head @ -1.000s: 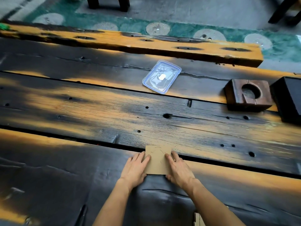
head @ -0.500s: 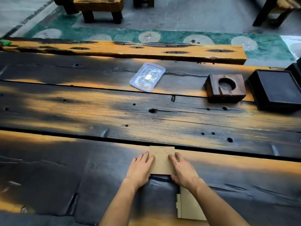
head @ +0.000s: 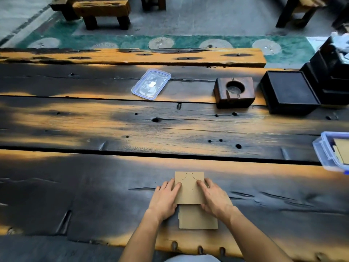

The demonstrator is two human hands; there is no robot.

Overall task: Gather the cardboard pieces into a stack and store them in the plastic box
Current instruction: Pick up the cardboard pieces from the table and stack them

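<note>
Left hand (head: 166, 199) and right hand (head: 214, 197) lie flat, fingers extended, pressing the top cardboard piece (head: 189, 188) without gripping. It may slide unevenly over the near piece (head: 198, 218), misaligning the stack.

- The plastic box (head: 329, 151), at the frame's right edge, is cut off.
- The cardboard inside it (head: 342, 150) shows only partly.
- The lower cardboard piece (head: 197, 217) lies partly hidden under the upper piece (head: 189, 188).

Both hands are lying flat on a cardboard piece (head: 189, 188) — left hand (head: 165, 200) pressing its left edge, right hand (head: 214, 199) its right — overlapping a nearer cardboard piece (head: 197, 217).
</note>
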